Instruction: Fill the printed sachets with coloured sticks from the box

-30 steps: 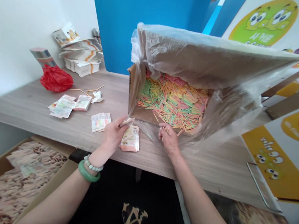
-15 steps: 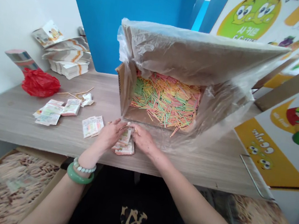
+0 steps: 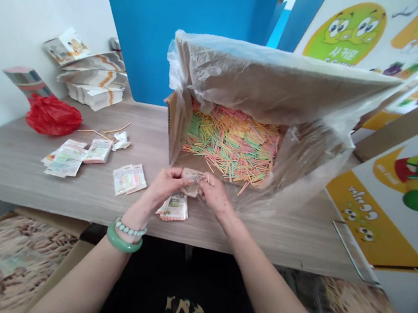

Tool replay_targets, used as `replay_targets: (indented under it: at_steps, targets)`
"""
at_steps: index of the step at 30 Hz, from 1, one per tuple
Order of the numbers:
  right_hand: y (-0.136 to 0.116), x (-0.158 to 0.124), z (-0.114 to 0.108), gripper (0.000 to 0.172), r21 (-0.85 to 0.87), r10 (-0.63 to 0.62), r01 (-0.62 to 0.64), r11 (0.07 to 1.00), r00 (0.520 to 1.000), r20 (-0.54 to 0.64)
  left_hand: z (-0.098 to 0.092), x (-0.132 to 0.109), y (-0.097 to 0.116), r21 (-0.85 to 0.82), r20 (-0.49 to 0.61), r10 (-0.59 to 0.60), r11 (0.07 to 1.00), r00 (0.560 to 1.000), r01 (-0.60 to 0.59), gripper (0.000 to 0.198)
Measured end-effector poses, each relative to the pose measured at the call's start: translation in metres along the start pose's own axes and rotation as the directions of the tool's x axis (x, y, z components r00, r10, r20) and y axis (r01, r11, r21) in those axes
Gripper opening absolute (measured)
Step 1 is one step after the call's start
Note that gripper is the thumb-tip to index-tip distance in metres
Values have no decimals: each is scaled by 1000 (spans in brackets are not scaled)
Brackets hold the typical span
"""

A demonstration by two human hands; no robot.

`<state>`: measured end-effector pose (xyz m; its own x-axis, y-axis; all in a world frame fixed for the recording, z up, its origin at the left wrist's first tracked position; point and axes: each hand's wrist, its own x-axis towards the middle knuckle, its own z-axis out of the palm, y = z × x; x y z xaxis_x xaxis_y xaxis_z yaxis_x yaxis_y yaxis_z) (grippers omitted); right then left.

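Between both hands is a small clear printed packet, held just in front of the carton. My left hand pinches its left side, and my right hand grips its right side with curled fingers. Whether anything lies inside the packet I cannot make out. Below it on the table rests a small stack of similar packets with red-striped edges. The cardboard carton, lined with clear plastic, lies open toward me. Pink, yellow and green thin sticks are heaped inside.
Left of my hands lie a pair of filled packets, more packets, crumpled tissue and a red plastic bag. Folded cartons are stacked behind. Printed boxes stand at right. A box of packets sits below the table at left.
A packet has come up off the stack and is now stretched between my hands. Both hands have shifted slightly right, and the stack below shows more.
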<state>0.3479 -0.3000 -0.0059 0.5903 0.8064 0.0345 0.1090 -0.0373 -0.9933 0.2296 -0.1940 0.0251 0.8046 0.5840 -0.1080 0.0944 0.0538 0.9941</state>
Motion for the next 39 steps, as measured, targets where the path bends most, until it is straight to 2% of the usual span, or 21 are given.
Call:
replay_targets:
  at_steps: [1, 3, 5, 6, 8, 10, 11, 13, 15, 17, 19, 21, 23, 24, 26, 28, 31, 36, 39]
  targets:
    - [1, -1, -2, 21, 42, 32, -32, 999, 999, -11, 3, 2, -1, 15, 31, 27, 1000, 999, -27, 28]
    - [5, -3, -6, 22, 132, 84, -86, 987, 996, 24, 7, 7, -4, 158, 66, 107, 981, 992, -116, 23]
    - [8, -4, -11, 21, 173, 94, -102, 980, 994, 53, 9, 12, -6, 335, 51, 192, 921, 980, -198, 12]
    - [10, -4, -14, 20, 185, 90, -97, 978, 995, 47, 10, 13, -7, 368, 38, 215, 905, 976, -214, 9]
    - [15, -1, -23, 16, 218, 67, -63, 974, 998, -12, 14, 16, -7, 264, 2, 189, 947, 982, -183, 10]
    - [21, 4, -33, 16, 188, 14, 7, 982, 994, -112, 19, 18, -7, 40, -13, 84, 996, 996, -83, 21]
    - [26, 6, -39, 16, 128, -20, 38, 991, 990, -141, 21, 18, -7, -56, -22, 30, 998, 999, -31, 26]
    - [35, 8, -47, 12, -46, -81, 76, 996, 989, -123, 27, 19, -6, -153, -41, -52, 987, 998, 45, 33]
    - [43, 6, -51, 10, -175, -103, 91, 980, 993, -62, 31, 19, -6, -179, -44, -82, 981, 996, 73, 35]
    - [48, 3, -50, 11, -195, -110, 100, 976, 993, -39, 33, 17, -6, -195, -16, -90, 977, 996, 85, 38]
    - [48, 2, -50, 10, -107, -93, 86, 991, 993, -68, 34, 16, -8, -202, 36, -104, 973, 994, 109, 39]
    - [45, 10, -54, 11, 61, -60, 68, 996, 991, -118, 34, 16, -9, -175, 83, -133, 974, 988, 145, 34]
    - [39, 27, -65, 17, 188, -72, 108, 976, 979, -189, 34, 17, -9, -125, 103, -153, 978, 983, 166, 29]
    - [35, 39, -73, 19, 193, -100, 145, 971, 969, -225, 34, 18, -8, -104, 105, -160, 980, 982, 171, 27]
    - [27, 66, -91, 19, 106, -155, 194, 975, 942, -299, 37, 21, -4, -90, 105, -168, 980, 980, 178, 27]
    - [21, 91, -110, 15, 9, -170, 186, 983, 918, -359, 41, 25, 0, -114, 101, -170, 977, 980, 181, 28]
    - [17, 112, -129, 14, -12, -157, 167, 986, 901, -404, 47, 30, 6, -175, 105, -167, 967, 980, 184, 29]
    - [22, 111, -145, 24, 52, -153, 189, 981, 904, -399, 49, 35, 2, -198, 117, -184, 959, 976, 204, 24]
    - [24, 106, -153, 25, 190, -101, 189, 963, 913, -396, 50, 36, 0, -213, 114, -205, 951, 972, 225, 24]
